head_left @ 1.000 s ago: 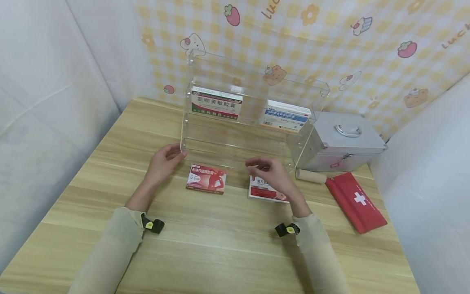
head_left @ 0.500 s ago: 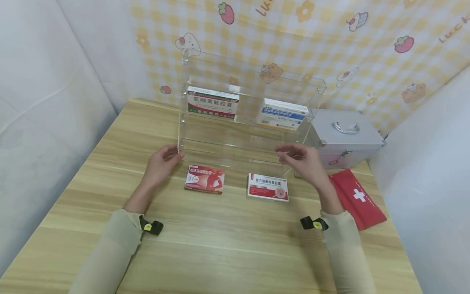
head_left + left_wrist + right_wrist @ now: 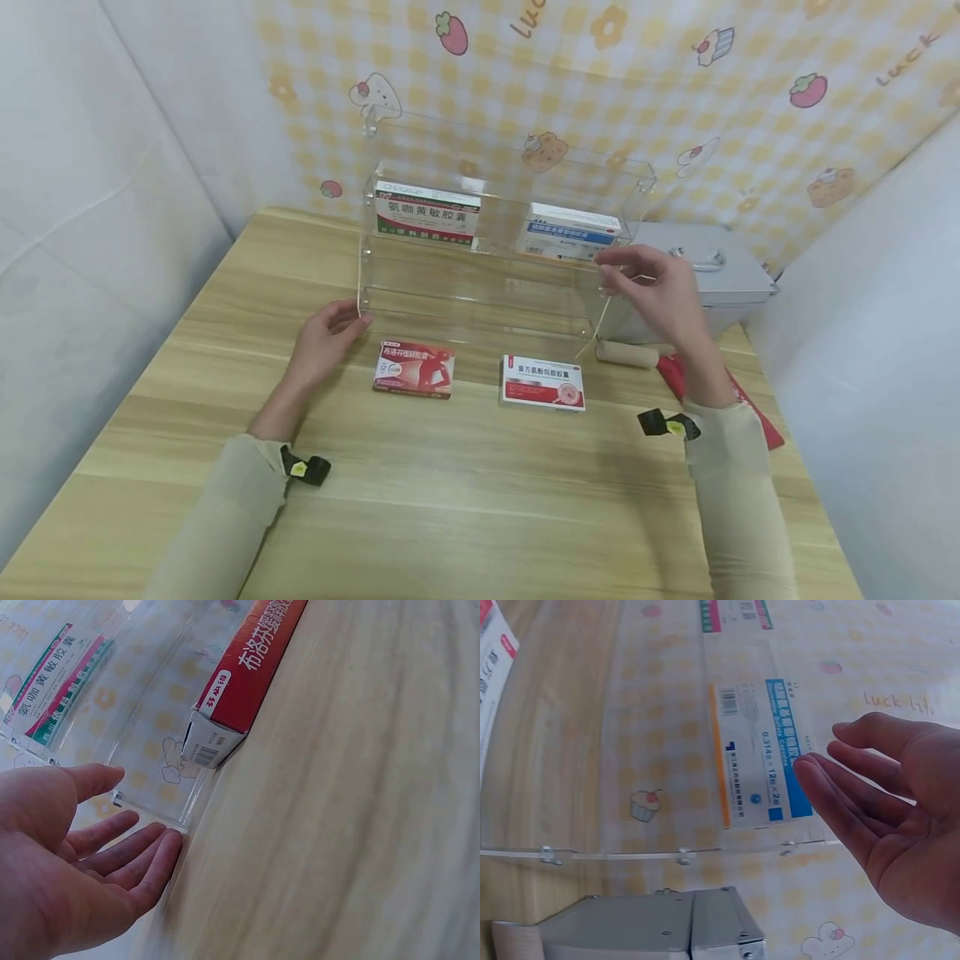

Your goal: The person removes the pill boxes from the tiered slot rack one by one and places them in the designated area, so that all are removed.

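A clear acrylic shelf rack (image 3: 480, 287) stands at the back of the table. My left hand (image 3: 330, 337) is at its lower left corner; in the left wrist view the fingers (image 3: 150, 862) lie relaxed by the side panel, holding nothing. My right hand (image 3: 663, 292) is raised at the rack's right side, fingers loosely bent and apart. In the right wrist view its fingertips overlap the edge of a blue-and-white medicine box (image 3: 754, 757) on the upper shelf. A green-and-red medicine box (image 3: 427, 215) sits left on that shelf.
On the table before the rack lie a red ibuprofen box (image 3: 414, 369) and a white-and-red medicine box (image 3: 542, 383). To the right are a silver case (image 3: 720, 279), a beige bandage roll (image 3: 628, 354) and a red pouch (image 3: 768, 421), partly hidden by the right arm.
My right hand has moved right and up, from above the white-and-red medicine box to the rack's right side. My left hand stays at the rack's left corner.
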Demonstrator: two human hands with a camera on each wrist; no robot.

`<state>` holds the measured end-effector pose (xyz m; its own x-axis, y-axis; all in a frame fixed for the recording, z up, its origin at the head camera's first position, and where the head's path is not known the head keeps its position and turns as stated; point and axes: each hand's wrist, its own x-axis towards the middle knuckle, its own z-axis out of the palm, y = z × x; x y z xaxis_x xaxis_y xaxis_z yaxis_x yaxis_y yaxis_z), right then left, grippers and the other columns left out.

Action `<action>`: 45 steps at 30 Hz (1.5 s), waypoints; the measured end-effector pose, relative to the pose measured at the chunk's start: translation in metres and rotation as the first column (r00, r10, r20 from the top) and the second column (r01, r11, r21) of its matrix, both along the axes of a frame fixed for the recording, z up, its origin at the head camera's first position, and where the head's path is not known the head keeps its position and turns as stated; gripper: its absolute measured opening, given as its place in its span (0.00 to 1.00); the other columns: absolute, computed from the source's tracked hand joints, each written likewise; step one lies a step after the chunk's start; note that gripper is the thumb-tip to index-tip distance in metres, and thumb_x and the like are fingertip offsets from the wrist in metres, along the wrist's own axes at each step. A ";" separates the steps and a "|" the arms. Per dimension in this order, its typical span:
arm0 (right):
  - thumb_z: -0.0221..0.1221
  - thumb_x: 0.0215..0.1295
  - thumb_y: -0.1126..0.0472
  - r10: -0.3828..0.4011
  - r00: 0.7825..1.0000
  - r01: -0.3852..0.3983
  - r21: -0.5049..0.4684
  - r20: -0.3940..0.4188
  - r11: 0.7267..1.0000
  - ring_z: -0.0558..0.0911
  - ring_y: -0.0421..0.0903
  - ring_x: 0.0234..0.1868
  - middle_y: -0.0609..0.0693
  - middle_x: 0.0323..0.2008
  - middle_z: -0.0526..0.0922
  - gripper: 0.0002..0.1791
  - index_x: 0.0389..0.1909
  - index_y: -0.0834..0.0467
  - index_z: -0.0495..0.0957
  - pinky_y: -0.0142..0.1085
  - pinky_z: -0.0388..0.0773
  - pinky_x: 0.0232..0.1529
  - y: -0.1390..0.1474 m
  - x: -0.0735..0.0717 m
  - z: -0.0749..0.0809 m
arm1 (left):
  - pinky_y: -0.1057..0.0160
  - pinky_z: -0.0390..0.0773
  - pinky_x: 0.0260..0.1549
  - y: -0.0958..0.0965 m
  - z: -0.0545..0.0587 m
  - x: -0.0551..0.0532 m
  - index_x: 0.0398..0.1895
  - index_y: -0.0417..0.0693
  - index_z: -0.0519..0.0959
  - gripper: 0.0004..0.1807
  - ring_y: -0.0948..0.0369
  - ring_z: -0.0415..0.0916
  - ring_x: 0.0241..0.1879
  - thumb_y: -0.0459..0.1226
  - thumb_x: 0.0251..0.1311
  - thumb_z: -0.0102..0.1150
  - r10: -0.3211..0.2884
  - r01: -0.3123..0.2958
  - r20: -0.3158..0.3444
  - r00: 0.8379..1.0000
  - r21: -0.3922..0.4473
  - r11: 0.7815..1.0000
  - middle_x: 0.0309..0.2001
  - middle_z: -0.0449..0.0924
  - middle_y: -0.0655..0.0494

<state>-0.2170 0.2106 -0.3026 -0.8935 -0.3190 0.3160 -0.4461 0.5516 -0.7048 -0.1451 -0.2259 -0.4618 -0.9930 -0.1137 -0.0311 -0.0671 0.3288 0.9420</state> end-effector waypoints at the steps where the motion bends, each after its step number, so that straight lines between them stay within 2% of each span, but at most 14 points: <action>1: 0.64 0.66 0.60 -0.010 1.000 0.010 -0.003 -0.001 1.000 0.86 0.49 0.32 0.52 0.43 0.86 0.12 0.49 0.57 0.83 0.32 0.84 0.35 0.000 -0.001 0.001 | 0.45 0.68 0.62 0.000 0.000 0.000 0.66 0.39 0.68 0.31 0.43 0.70 0.62 0.49 0.68 0.57 -0.001 0.001 -0.001 1.000 -0.001 1.000 0.62 0.72 0.38; 8: 0.64 0.66 0.58 -0.086 0.996 0.086 -0.029 -0.008 0.996 0.85 0.45 0.32 0.55 0.45 0.85 0.15 0.50 0.59 0.83 0.28 0.83 0.34 0.000 -0.004 0.012 | 0.45 0.68 0.62 -0.001 -0.001 0.000 0.66 0.39 0.68 0.33 0.43 0.70 0.61 0.51 0.67 0.57 -0.002 0.002 0.003 1.000 -0.013 1.000 0.62 0.72 0.38; 14: 0.64 0.66 0.60 -0.075 0.997 0.074 -0.047 -0.018 0.996 0.85 0.45 0.31 0.56 0.49 0.84 0.15 0.52 0.59 0.83 0.29 0.83 0.34 0.002 -0.008 0.022 | 0.45 0.69 0.62 -0.001 -0.001 0.001 0.67 0.39 0.68 0.34 0.43 0.70 0.61 0.53 0.67 0.57 0.000 0.000 0.002 1.000 -0.022 1.000 0.62 0.72 0.39; 21: 0.64 0.66 0.56 -0.099 0.995 0.099 0.007 -0.031 0.995 0.85 0.43 0.31 0.53 0.49 0.84 0.16 0.52 0.56 0.83 0.27 0.81 0.33 0.004 -0.012 0.032 | 0.45 0.69 0.62 0.000 0.001 0.001 0.67 0.40 0.68 0.34 0.44 0.70 0.62 0.53 0.67 0.57 0.006 -0.006 0.014 1.000 -0.023 1.000 0.62 0.72 0.40; 38: 0.63 0.67 0.56 -0.111 0.993 0.112 0.027 -0.027 0.993 0.85 0.44 0.33 0.53 0.51 0.83 0.17 0.54 0.56 0.81 0.27 0.82 0.37 0.009 -0.020 0.036 | 0.45 0.69 0.62 -0.001 -0.002 0.001 0.66 0.39 0.68 0.32 0.43 0.70 0.61 0.51 0.68 0.57 -0.002 0.002 0.003 1.000 -0.011 1.000 0.62 0.72 0.39; 45: 0.62 0.67 0.53 -0.141 0.990 0.143 0.089 -0.027 0.986 0.84 0.43 0.33 0.51 0.51 0.84 0.18 0.55 0.55 0.81 0.25 0.80 0.39 0.008 -0.024 0.040 | 0.45 0.68 0.62 0.000 -0.001 0.001 0.66 0.38 0.68 0.32 0.43 0.70 0.61 0.50 0.68 0.57 -0.003 0.003 -0.003 1.000 -0.008 1.000 0.62 0.73 0.39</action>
